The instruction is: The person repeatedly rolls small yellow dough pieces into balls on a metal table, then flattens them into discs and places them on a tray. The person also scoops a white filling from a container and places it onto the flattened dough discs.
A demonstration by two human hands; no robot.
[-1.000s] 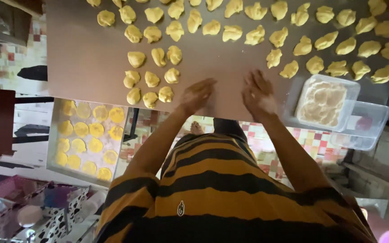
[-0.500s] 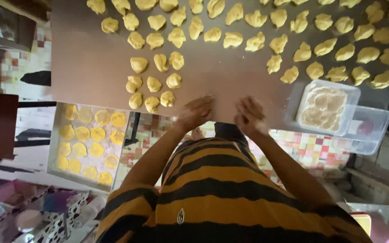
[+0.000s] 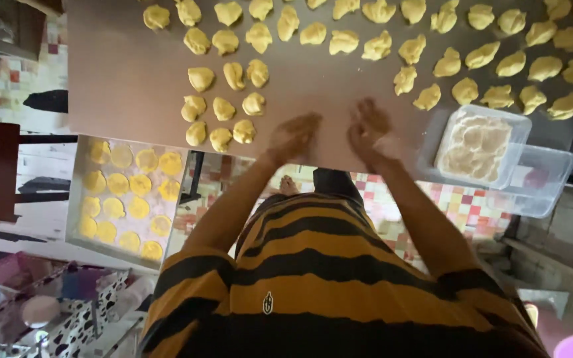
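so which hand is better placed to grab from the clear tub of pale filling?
Probably right: the right hand is beside the clear tub; the left hand sits nearer the yellow dough lumps.

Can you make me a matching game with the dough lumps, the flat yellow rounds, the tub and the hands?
Things:
1. dough lumps
2. flat rounds
3. tub
4. hands: left hand, right hand

Places:
A. on a tray below the board's left edge
B. at the board's right near corner, holding pale dough
C. side by side at the board's near edge
D. spread in rows across the board

Pairs: 1-D, 2-A, 3-B, 4-C
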